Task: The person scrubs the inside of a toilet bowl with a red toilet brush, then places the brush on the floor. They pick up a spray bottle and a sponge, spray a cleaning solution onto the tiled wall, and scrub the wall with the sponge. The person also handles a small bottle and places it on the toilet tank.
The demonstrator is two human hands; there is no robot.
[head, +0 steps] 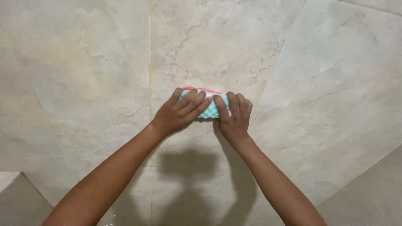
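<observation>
Two hands clamp one teal, waffle-textured foam sponge with a pink backing, its long axis crosswise just right of the yellowish seam in the pale marble slab: left hand fingers curled over its left end, right hand over its right, equally near.

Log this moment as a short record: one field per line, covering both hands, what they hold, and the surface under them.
left hand: fingers spread over the left part of the sponge, pressing it down
right hand: fingers curled over the sponge's right end
sponge: teal, bumpy texture, with a pink edge along the top; mostly covered by the hands
surface: pale veined marble slabs, with a yellowish seam running just left of the hands
shadow: arms and head cast below the hands
grip: both hands on the sponge
</observation>
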